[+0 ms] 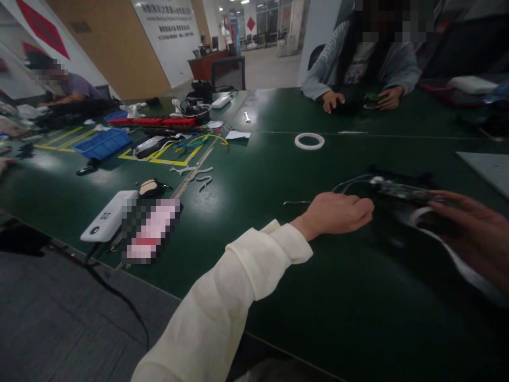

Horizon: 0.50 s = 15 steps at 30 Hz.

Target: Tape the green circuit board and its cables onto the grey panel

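Observation:
My left hand (338,213), in a cream sleeve, rests knuckles-up on the dark green table (278,276) with fingers curled, touching the left end of a black device (401,192) with thin wires. My right hand (473,233) comes in from the right edge, blurred, fingers around the device's right end and a white strap or cable (449,249) that trails toward me. A thin wire (296,202) lies just left of my left hand. What sits under my left fingers is hidden.
A white tape ring (309,141) lies further back. At left are a white power bank (108,216), a blue bin (102,144), red power strips (151,122) and loose cables. A person (366,63) sits across the table; another sits far left (67,87).

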### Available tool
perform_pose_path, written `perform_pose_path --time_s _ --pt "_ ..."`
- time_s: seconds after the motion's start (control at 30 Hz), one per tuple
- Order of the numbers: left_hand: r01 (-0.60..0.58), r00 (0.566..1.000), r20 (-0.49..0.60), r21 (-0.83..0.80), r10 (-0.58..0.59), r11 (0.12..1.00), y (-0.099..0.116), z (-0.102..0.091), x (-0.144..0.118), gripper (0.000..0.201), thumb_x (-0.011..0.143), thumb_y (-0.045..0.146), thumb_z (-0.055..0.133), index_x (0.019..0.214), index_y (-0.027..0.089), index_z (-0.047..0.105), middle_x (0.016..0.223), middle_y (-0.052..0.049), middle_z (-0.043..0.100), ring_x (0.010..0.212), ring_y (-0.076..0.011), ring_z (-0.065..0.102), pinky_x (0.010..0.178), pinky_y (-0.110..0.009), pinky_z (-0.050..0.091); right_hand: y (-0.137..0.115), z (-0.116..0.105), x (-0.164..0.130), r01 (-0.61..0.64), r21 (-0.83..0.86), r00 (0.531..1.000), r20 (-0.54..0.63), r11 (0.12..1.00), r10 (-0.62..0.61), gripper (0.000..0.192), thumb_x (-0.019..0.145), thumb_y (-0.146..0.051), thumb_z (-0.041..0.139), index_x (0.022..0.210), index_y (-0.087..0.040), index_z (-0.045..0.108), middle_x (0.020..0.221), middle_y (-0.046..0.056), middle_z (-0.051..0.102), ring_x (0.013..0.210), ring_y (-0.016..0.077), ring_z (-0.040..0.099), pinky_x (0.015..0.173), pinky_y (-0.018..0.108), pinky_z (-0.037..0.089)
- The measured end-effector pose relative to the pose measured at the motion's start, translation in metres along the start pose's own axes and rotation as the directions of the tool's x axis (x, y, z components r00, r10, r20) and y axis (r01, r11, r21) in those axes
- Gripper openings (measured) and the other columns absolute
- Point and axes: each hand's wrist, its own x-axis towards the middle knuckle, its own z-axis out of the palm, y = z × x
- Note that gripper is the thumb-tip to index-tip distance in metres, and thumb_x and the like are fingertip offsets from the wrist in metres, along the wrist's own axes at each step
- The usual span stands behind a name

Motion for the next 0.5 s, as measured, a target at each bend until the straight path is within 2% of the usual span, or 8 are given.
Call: perform_pose_path --time_s 0.07,0.13,0.23,0.33,0.4,0.5 --pt "-0.057 0.998 -0.015 0.113 0.059 0.992 0.007 -0.007 0.000 0.039 0.096 0.029 0.021 0.099 0.014 0.057 0.090 -0.007 0.065 0.081 -0.0168 0.060 0.064 -0.028 0.041 -0.001 0.010 -0.010 -0.111 0.269 0.983 0.173 0.957 0.065 0.028 0.078 -0.020 0.059 0.104 -0.027 0.059 0.091 0.006 0.064 0.068 0.0127 0.060 0.060 0.021 0.050" --pt "-0.069 0.998 0.004 0.172 0.069 0.983 0.014 -0.014 0.003 0.039 0.096 0.029 0.021 0.100 0.014 0.057 0.092 -0.007 0.065 0.083 -0.0178 0.061 0.065 -0.028 0.040 -0.001 0.018 -0.020 -0.153 0.359 0.947 0.318 0.921 0.033 0.034 0.069 -0.025 0.068 0.102 -0.029 0.058 0.084 0.003 0.064 0.067 0.0146 0.060 0.059 0.022 0.050" --pt "0.047 0.998 0.033 0.165 -0.053 0.985 0.027 -0.027 0.012 0.035 0.096 0.030 0.024 0.103 0.014 0.055 0.090 -0.006 0.065 0.078 -0.0167 0.061 0.060 -0.027 0.040 0.000 0.021 -0.032 -0.129 0.270 0.883 0.469 0.954 -0.013 0.046 0.069 -0.037 0.071 0.111 -0.029 0.054 0.090 0.003 0.065 0.079 0.0182 0.062 0.067 0.025 0.052" --pt "0.231 0.972 0.000 0.146 -0.234 0.962 0.039 -0.040 0.020 0.029 0.095 0.030 0.030 0.103 0.015 0.053 0.089 -0.006 0.063 0.075 -0.0158 0.059 0.058 -0.025 0.041 0.001 0.019 -0.035 -0.070 0.187 0.850 0.525 0.980 -0.039 0.047 0.072 -0.042 0.068 0.114 -0.027 0.052 0.099 0.004 0.065 0.089 0.0194 0.062 0.076 0.026 0.052" --pt "0.244 0.969 -0.005 0.144 -0.245 0.959 0.042 -0.041 0.022 0.025 0.094 0.029 0.033 0.103 0.015 0.052 0.094 -0.006 0.061 0.082 -0.0158 0.058 0.064 -0.025 0.043 0.003 0.018 -0.035 -0.015 0.170 0.844 0.531 0.985 -0.079 0.044 0.075 -0.043 0.065 0.114 -0.026 0.052 0.100 0.004 0.064 0.093 0.0199 0.061 0.079 0.027 0.051" --pt "0.182 0.981 0.032 0.153 -0.189 0.971 0.037 -0.032 0.019 0.028 0.094 0.029 0.033 0.110 0.014 0.050 0.108 -0.008 0.057 0.098 -0.0183 0.055 0.077 -0.029 0.045 0.004 0.020 -0.034 0.126 0.125 0.827 0.535 0.984 -0.174 0.041 0.079 -0.047 0.059 0.112 -0.023 0.054 0.097 0.005 0.065 0.091 0.0209 0.062 0.079 0.029 0.052"
